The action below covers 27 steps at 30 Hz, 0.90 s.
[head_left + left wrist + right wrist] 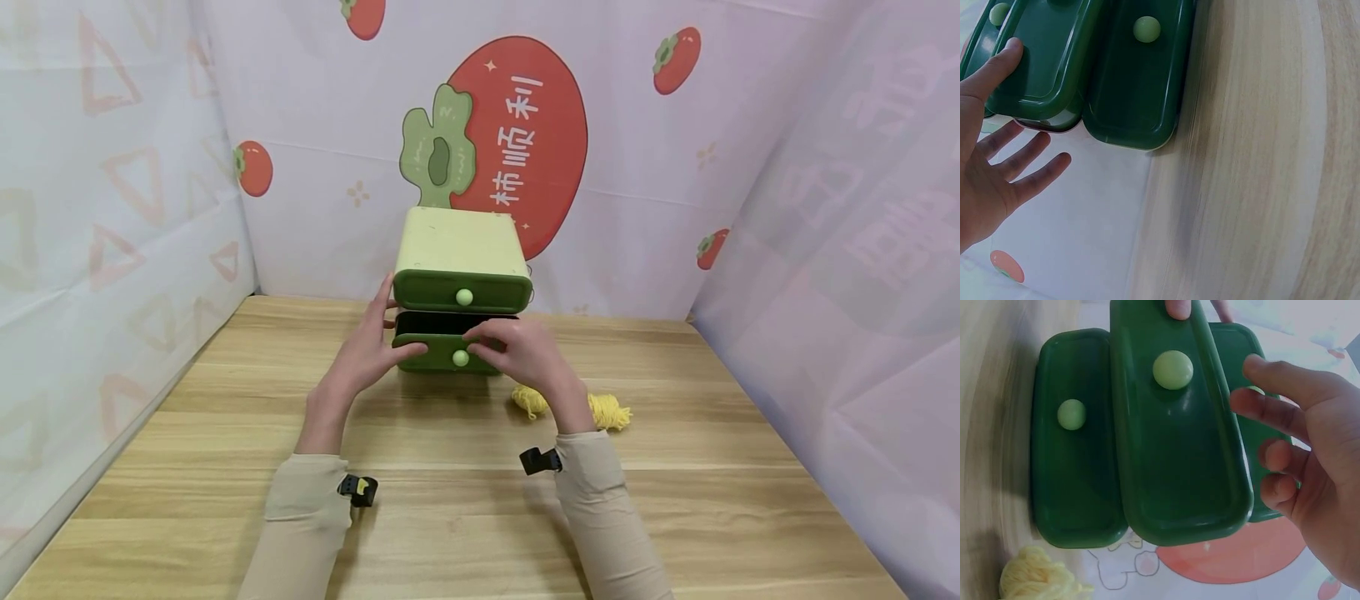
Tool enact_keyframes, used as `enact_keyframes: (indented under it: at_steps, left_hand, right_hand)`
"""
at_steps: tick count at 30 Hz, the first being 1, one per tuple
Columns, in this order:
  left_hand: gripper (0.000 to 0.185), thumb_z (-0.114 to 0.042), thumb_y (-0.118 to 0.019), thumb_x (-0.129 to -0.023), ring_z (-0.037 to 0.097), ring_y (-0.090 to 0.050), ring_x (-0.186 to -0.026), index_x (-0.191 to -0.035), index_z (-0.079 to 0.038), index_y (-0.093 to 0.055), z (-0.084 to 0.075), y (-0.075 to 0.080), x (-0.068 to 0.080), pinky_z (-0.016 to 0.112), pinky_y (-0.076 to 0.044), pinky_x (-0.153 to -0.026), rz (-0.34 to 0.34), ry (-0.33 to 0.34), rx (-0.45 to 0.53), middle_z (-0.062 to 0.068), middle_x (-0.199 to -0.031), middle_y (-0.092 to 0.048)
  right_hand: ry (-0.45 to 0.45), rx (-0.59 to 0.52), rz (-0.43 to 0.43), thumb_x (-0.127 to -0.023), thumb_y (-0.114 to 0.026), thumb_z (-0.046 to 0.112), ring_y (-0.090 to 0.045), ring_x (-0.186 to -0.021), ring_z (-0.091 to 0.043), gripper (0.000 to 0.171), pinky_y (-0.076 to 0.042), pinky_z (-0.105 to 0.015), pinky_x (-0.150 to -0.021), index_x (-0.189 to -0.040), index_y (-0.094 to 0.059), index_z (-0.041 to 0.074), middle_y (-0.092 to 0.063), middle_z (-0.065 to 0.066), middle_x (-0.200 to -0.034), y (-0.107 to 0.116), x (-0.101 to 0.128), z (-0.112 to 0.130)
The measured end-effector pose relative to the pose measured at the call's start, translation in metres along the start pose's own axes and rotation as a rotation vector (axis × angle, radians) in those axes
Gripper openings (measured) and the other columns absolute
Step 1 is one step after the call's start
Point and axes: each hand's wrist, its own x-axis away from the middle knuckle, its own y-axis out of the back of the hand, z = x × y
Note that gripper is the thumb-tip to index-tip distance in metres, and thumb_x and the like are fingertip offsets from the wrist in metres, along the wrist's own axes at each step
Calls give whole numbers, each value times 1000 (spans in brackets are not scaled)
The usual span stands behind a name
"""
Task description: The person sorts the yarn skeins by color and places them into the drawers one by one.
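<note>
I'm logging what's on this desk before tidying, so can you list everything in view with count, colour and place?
Drawer box: one, pale green, at the back middle of the table.
Drawers: three show in the wrist views, dark green with pale knobs; the middle drawer is pulled out.
Yarn: one yellow bundle, on the table right of the box.
Table: one, light wood.
Backdrop: pink cloth printed with red fruit, behind and at both sides.
Left hand: fingers straight, thumb on the pulled-out drawer's left end.
Right hand: on that drawer's front, by its knob.

Staged recording booth: printed persimmon backdrop cloth (525,125) on three sides, bare wooden table (465,517).
</note>
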Motion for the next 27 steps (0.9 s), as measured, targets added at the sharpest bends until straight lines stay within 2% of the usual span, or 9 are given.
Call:
enact_keyframes:
  at_steps: [5, 12, 15, 20, 27]
  left_hand:
    - [116, -46, -80, -81, 37, -52, -129, -153, -52, 11, 0, 0, 1, 58, -48, -95, -5, -8, -1, 8, -154, -37]
    - [116, -43, -80, -82, 39, -51, -130, -155, -49, 11, -1, 1, 1, 60, -47, -96, -3, -4, 3, 9, -154, -37]
    - [116, -45, -80, -82, 38, -51, -130, -154, -50, 11, -1, 1, 1, 60, -47, -96, -4, -4, 1, 8, -154, -37]
    - [116, -47, -79, -82, 37, -52, -130, -154, -50, 11, -2, 1, 1, 59, -48, -96, -4, -5, -4, 8, -154, -37]
    - [115, -47, -79, -82, 37, -51, -130, -154, -50, 11, -3, 1, 1, 59, -48, -96, -2, -3, -5, 9, -154, -37]
  right_hand:
    - [-18, -87, 114, -89, -76, 19, -60, -69, -1, 15, -51, -22, -67, -104, -77, 19, -70, 11, -80, -4, -1, 3]
    - [-86, -204, 275, -90, -74, 18, -52, -57, -1, 23, -46, -20, -61, -114, -75, 17, -59, 8, -65, -7, -3, 6]
    - [-131, -201, 325, -91, -73, 18, -50, -53, -2, 26, -46, -21, -60, -118, -73, 17, -55, 8, -60, -9, -4, 7]
    - [-176, -137, 372, -93, -71, 19, -50, -52, -3, 28, -45, -22, -60, -120, -72, 20, -53, 9, -59, -13, -5, 9]
    - [-187, -81, 354, -93, -70, 18, -49, -53, -3, 25, -42, -21, -58, -117, -72, 23, -54, 9, -61, -17, -5, 10]
